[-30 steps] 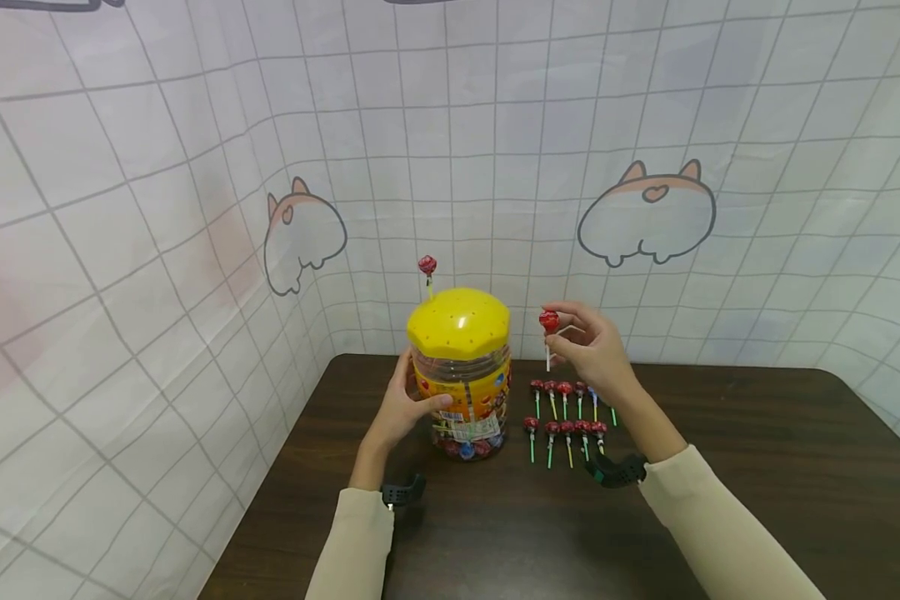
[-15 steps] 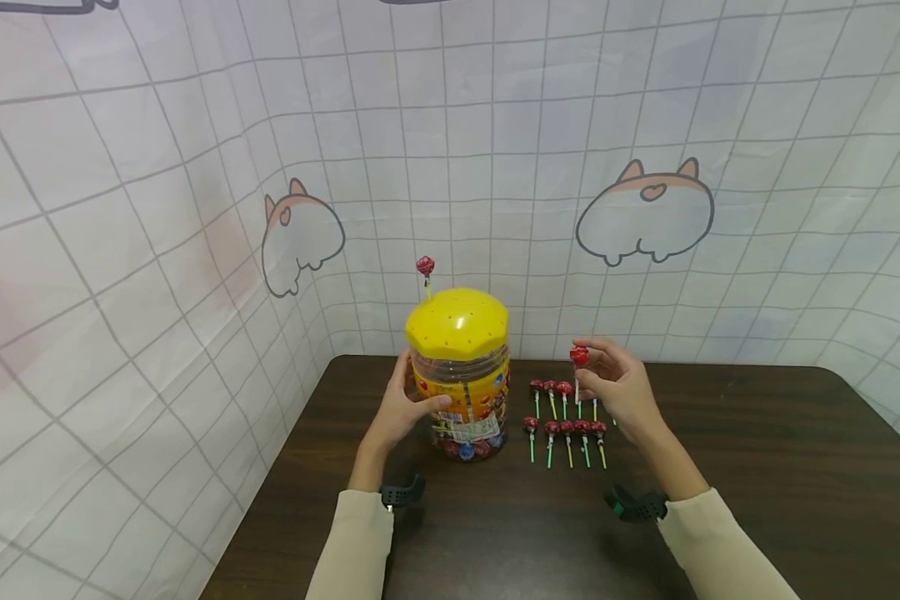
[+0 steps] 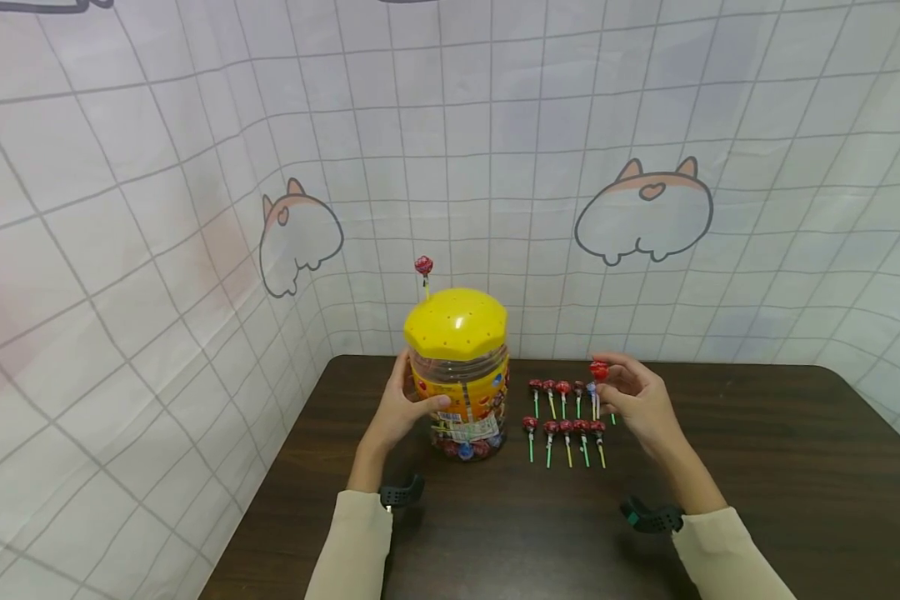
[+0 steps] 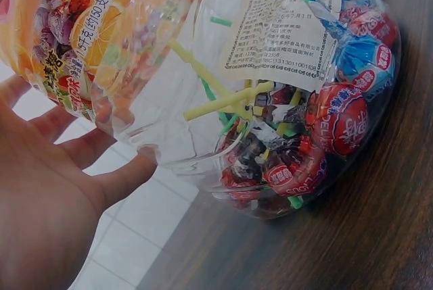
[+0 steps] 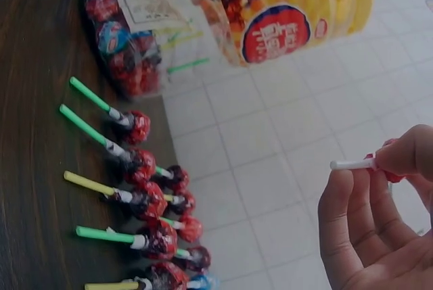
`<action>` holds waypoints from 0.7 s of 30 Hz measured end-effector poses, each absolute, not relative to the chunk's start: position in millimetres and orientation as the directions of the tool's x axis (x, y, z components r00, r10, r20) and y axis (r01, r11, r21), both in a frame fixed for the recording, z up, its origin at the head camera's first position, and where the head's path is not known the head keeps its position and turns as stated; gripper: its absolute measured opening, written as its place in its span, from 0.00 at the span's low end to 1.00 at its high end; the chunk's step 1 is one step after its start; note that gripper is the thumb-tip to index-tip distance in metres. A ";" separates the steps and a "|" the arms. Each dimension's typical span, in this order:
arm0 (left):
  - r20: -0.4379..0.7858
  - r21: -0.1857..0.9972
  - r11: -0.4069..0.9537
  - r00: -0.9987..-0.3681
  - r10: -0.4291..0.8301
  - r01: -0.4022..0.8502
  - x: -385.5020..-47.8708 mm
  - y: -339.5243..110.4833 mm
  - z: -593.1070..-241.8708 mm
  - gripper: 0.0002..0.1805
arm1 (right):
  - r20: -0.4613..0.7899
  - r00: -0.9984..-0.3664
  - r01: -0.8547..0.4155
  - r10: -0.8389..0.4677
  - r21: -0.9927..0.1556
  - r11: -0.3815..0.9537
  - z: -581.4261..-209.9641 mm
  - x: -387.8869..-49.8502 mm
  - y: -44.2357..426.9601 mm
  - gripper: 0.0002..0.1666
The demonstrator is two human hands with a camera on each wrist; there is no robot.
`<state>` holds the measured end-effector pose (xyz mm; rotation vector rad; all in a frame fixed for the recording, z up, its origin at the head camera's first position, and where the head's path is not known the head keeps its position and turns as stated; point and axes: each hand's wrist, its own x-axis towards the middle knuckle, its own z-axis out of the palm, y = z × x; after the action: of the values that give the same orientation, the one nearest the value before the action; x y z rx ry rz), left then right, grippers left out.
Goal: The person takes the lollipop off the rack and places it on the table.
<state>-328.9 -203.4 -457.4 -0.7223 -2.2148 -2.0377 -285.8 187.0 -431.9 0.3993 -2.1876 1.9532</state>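
Observation:
My left hand (image 3: 401, 412) holds the side of a clear candy jar (image 3: 461, 396), thumb in front and other fingers round the far side. The jar stands upright with a yellow lid (image 3: 456, 323). Through its clear wall, wrapped lollipops (image 4: 342, 121) show at the bottom in the left wrist view. My right hand (image 3: 645, 408) pinches a red lollipop (image 3: 598, 369) near the top of its white stick (image 5: 352, 164), raised above the right end of the back row. Fingers and stick partly hide that end.
Lollipops lie in two rows on the dark table, a front row (image 3: 567, 427) and a back row (image 3: 562, 387), right of the jar. One lollipop (image 3: 423, 265) stands up at the lid's back left. A white gridded curtain (image 3: 450, 167) hangs behind the table (image 3: 510, 533).
My right hand has moved right and down with the lollipop, from between the jar and the rows to the back row's right end. The left hand stays on the jar.

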 end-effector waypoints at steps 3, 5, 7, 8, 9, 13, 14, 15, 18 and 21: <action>0.339 0.931 0.024 -0.890 0.304 0.363 -329.4 -203.8 -458.0 0.51 | 0.310 -0.947 -0.318 -0.084 -0.942 0.108 -433.3 -285.6 192.3 0.24; 0.347 0.930 0.011 -0.885 0.310 0.368 -329.7 -203.9 -458.2 0.51 | 0.309 -0.947 -0.318 -0.088 -0.940 0.127 -434.1 -285.4 195.9 0.25; 0.353 0.929 -0.003 -0.880 0.317 0.371 -329.7 -203.5 -457.9 0.52 | 0.307 -0.947 -0.318 -0.091 -0.936 0.151 -434.4 -285.2 199.7 0.25; 0.356 0.928 -0.013 -0.877 0.323 0.373 -329.7 -203.2 -457.6 0.52 | 0.307 -0.947 -0.318 -0.092 -0.934 0.162 -434.5 -285.1 201.6 0.25; 0.360 0.927 -0.022 -0.874 0.328 0.374 -329.7 -203.0 -457.5 0.52 | 0.307 -0.947 -0.319 -0.095 -0.932 0.170 -434.7 -285.0 203.6 0.25; 0.362 0.927 -0.028 -0.871 0.333 0.374 -330.2 -202.8 -456.9 0.51 | 0.305 -0.947 -0.319 -0.101 -0.932 0.173 -435.4 -286.1 210.8 0.25; 0.362 0.927 -0.029 -0.870 0.334 0.374 -330.4 -202.9 -457.0 0.51 | 0.303 -0.947 -0.317 -0.101 -0.933 0.170 -436.0 -286.6 212.4 0.24; 0.361 0.927 -0.028 -0.871 0.333 0.374 -330.7 -202.9 -457.3 0.51 | 0.301 -0.948 -0.315 -0.102 -0.934 0.170 -436.5 -287.2 214.0 0.24; 0.360 0.927 -0.025 -0.873 0.329 0.373 -331.4 -202.9 -458.3 0.51 | 0.294 -0.950 -0.308 -0.106 -0.935 0.175 -438.3 -288.6 218.1 0.24; 0.353 0.930 -0.016 -0.879 0.322 0.368 -331.5 -203.0 -459.9 0.51 | 0.284 -0.952 -0.301 -0.110 -0.933 0.196 -441.1 -289.8 221.8 0.24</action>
<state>-331.5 -203.0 -459.9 -0.7639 -2.1796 -2.0789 -289.8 221.8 -441.1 0.4000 -2.3058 1.8568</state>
